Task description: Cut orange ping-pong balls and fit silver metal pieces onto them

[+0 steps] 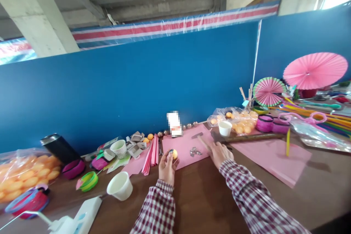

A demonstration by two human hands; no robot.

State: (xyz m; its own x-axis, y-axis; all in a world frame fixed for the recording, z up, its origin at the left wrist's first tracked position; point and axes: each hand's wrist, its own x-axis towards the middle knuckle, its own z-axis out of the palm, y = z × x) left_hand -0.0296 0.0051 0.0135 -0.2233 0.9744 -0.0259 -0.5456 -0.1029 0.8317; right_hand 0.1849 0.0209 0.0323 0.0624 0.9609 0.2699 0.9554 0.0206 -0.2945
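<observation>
My left hand [167,166] pinches a yellow-orange ball [174,154], with a small dark, shiny patch showing on it by the fingertips. It is above the left front edge of a pink paper sheet [181,150]. A small pile of silvery metal pieces [195,151] lies on that sheet, between my hands. My right hand [219,154] is at the sheet's right edge, palm down, with a finger stretched towards a flat grey strip [201,135]. Nothing shows clearly in its fingers. Several silvery balls [189,126] stand in a row along the sheet's back edge.
A white cup [120,186] and a power strip [86,215] stand at the left front. Bags of orange balls [30,175] lie on both sides. A black tumbler [61,150] leans against the blue partition [150,84]. Another pink sheet [274,159] lies right.
</observation>
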